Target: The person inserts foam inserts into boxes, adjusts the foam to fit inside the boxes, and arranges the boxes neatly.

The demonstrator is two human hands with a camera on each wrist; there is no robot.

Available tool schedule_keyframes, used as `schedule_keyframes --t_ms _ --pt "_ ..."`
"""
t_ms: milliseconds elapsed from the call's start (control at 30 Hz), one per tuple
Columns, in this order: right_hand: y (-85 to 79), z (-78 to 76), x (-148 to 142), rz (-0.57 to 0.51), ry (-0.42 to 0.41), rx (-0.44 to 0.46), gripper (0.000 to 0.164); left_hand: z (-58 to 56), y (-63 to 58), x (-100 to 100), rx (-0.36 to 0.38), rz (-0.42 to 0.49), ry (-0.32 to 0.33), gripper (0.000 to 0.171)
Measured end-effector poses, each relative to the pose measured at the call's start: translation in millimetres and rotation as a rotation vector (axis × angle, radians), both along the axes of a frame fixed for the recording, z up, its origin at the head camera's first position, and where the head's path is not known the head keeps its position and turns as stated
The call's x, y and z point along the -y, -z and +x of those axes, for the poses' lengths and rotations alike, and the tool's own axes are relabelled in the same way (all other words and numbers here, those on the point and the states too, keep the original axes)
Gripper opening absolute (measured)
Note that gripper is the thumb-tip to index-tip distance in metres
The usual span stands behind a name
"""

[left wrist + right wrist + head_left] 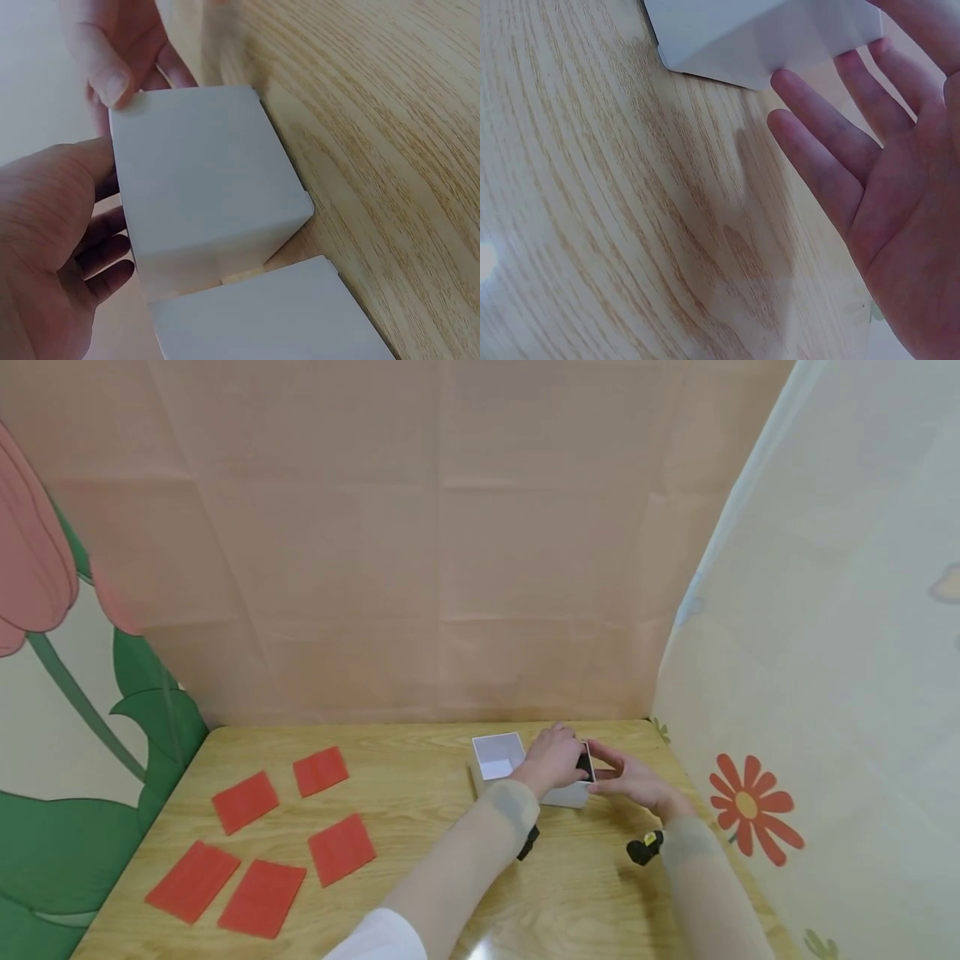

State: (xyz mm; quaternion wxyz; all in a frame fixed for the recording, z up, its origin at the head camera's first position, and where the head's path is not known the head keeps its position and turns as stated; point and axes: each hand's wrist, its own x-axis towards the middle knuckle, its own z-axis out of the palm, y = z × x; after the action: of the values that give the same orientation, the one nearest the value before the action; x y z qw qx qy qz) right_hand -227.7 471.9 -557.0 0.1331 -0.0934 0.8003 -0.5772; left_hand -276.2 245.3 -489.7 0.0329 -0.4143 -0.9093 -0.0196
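Observation:
Two white boxes stand side by side at the back right of the table. The open-topped left box shows a bare white inside. My left hand reaches over to the right box, its fingers bent at the mouth, where something black shows. I cannot tell whether these fingers hold anything. My right hand spans the right box's right end. In the left wrist view its thumb presses the rim corner; in the right wrist view, other fingers extend along the side wall.
Several red square pieces lie flat on the left of the wooden table. A tan backdrop rises behind the table, and a pale flowered sheet hangs along the right. A black wrist camera juts from my right wrist.

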Motion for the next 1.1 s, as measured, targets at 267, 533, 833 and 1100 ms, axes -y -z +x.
schedule_keyframes --t_ms 267,533,833,1100 --pt "0.0 0.4 1 0.014 0.002 -0.002 0.097 4.0 -4.1 1 -0.025 -0.011 -0.008 0.040" --pt "-2.5 1.3 4 0.004 0.005 -0.002 0.097 4.5 -3.8 0 -0.027 -0.017 -0.019 0.040" --pt "-2.7 1.8 5 0.000 0.016 -0.002 0.099 -5.8 0.4 13 -0.012 0.007 0.063 0.039" --pt "0.9 -0.9 2 0.012 0.022 0.008 0.097 -14.9 -6.6 35 0.017 0.040 0.097 0.043"
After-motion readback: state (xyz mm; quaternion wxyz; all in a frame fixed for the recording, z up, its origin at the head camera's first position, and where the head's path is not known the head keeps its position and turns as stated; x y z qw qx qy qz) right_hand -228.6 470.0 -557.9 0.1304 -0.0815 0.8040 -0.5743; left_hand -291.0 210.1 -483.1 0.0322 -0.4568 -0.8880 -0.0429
